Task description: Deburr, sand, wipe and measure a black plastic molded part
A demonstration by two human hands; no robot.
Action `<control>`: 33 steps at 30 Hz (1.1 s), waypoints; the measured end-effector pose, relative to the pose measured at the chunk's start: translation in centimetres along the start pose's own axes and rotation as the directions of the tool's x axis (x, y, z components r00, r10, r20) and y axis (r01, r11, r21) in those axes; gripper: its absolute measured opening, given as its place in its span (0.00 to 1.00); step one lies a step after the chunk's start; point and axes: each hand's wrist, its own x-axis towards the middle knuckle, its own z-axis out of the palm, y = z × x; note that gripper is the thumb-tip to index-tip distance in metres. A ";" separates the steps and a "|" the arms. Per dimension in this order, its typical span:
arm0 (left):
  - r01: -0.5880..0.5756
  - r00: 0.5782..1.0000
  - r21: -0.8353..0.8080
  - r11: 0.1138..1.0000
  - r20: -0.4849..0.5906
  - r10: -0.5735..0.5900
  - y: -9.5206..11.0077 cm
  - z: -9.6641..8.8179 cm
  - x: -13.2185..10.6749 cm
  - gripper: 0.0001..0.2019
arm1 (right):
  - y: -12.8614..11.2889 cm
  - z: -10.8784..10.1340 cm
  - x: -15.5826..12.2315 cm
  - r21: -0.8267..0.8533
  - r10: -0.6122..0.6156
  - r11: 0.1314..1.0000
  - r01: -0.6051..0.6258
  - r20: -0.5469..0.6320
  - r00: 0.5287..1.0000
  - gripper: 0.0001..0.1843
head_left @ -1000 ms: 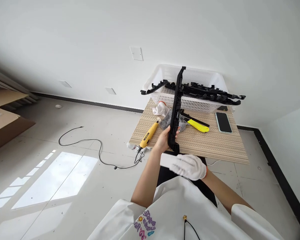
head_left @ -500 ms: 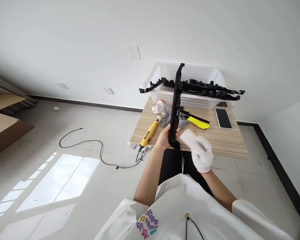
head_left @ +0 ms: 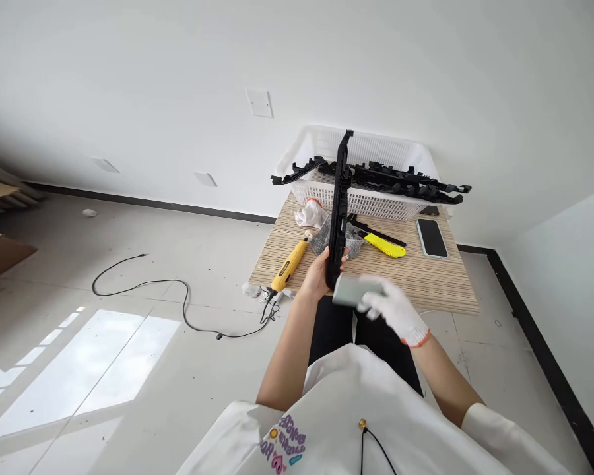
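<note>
My bare left hand (head_left: 317,276) is wrapped round the lower part of a long black plastic trim piece (head_left: 340,191), which stands nearly upright over the table's front. In a white knitted glove, my right hand (head_left: 393,309) grips a flat grey-green rectangular pad (head_left: 354,290), blurred by motion. The pad's left end is at the lower tip of the trim piece; whether they touch I cannot tell. Behind the trim piece, a white slatted basket (head_left: 386,210) carries several similar black plastic pieces (head_left: 400,179) lying across its rim.
On the wood-grain table (head_left: 426,284) lie a yellow corded rotary tool (head_left: 288,265), a yellow utility knife (head_left: 385,245), a grey cloth (head_left: 321,239), a white glove (head_left: 311,214) and a phone (head_left: 431,238). A black cable (head_left: 185,310) trails over the floor. Cardboard (head_left: 4,254) stands at far left.
My right hand has swung left with the pad, bringing it to the trim piece's lower end. My left hand keeps its hold. The whole view has shifted slightly.
</note>
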 end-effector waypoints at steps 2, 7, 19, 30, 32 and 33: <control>0.005 1.000 -0.015 1.000 0.008 -0.005 0.0 -0.1 0.0 0.15 | -0.2 0.3 0.0 -0.072 0.151 0.987 -0.142 0.135 0.979 0.23; 0.026 1.000 0.010 1.000 0.009 -0.026 -0.1 -0.3 0.0 0.17 | -0.7 0.7 -0.9 -0.076 0.101 0.993 -0.091 0.136 0.985 0.16; -0.030 1.000 0.006 1.000 -0.001 0.030 -0.3 0.1 -0.4 0.13 | -0.7 -4.0 1.1 -0.544 -0.652 0.734 0.408 -0.393 0.649 0.24; 0.012 0.999 -0.048 0.999 0.049 -0.009 -0.3 -0.1 -0.6 0.13 | -16.2 -0.1 12.8 -0.890 -0.918 -0.005 0.457 0.184 0.350 0.23; 0.003 0.999 -0.049 0.999 0.036 -0.002 -0.3 0.1 -0.9 0.13 | -18.3 0.5 15.2 -0.884 -0.875 -0.062 0.463 0.271 0.401 0.23; 0.001 0.999 -0.050 0.999 0.033 0.000 -0.3 0.1 -1.0 0.13 | -19.0 0.6 16.1 -0.887 -0.848 -0.086 0.453 0.304 0.434 0.23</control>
